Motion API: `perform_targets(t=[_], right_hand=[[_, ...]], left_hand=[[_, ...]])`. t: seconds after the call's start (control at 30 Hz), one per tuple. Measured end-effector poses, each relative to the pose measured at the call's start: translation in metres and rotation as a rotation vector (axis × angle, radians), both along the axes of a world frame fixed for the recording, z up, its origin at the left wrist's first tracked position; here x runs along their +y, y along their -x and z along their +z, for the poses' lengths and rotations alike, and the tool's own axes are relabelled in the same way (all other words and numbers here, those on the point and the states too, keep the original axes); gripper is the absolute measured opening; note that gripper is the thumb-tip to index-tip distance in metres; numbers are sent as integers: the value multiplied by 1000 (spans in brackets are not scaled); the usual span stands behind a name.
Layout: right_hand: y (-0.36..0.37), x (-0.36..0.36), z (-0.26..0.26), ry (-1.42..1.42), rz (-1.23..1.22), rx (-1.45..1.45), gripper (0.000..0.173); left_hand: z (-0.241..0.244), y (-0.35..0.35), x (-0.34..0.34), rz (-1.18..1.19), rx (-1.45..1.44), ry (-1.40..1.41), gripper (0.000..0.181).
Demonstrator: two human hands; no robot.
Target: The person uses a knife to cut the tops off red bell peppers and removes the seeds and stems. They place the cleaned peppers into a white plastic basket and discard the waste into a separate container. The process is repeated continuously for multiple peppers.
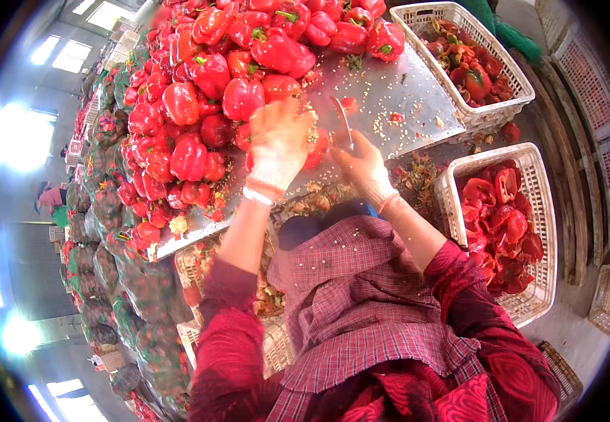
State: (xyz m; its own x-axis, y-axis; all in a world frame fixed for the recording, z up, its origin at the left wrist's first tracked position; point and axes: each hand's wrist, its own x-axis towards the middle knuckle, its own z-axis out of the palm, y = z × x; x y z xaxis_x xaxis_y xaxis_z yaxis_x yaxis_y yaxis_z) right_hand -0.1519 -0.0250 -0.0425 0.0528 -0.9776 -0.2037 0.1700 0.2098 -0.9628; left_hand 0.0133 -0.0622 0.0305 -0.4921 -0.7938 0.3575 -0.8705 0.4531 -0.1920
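My left hand (279,145), in a pale knitted glove, is blurred over the near edge of a heap of red bell peppers (241,100). Pale seeds show along its thumb side, and a red pepper (316,150) lies just beside it; whether the fingers grip anything is unclear. My right hand (360,166), gloved too, holds a small knife with a thin curved blade (343,118) pointing up and away from me. Both hands are above a metal tabletop (410,84) strewn with seeds and small red scraps.
A white plastic crate (442,184) of cut red peppers (503,221) stands at my right. Beyond it, another crate (526,100) holds pepper cores and scraps (468,68). Filled mesh sacks (141,285) are stacked at the left. Below the table edge sits a crate of trimmings (270,300).
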Motion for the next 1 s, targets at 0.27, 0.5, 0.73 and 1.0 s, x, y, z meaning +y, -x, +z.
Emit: perform_targets(t=[0.27, 0.5, 0.73, 1.0], right_hand=[[27, 24, -12, -112, -24, -187, 22], [44, 21, -29, -217, -110, -405, 25], [64, 26, -8, -199, 19, -735, 53], [77, 30, 8, -203, 426, -813, 42]], left_hand=[[-44, -65, -61, -100, -255, -469, 15], [-26, -63, -43, 420, 233, -558, 22], [-55, -17, 6, 259, 2073, -1415, 46], [-74, -13, 52, 68, 1810, -1588, 35]])
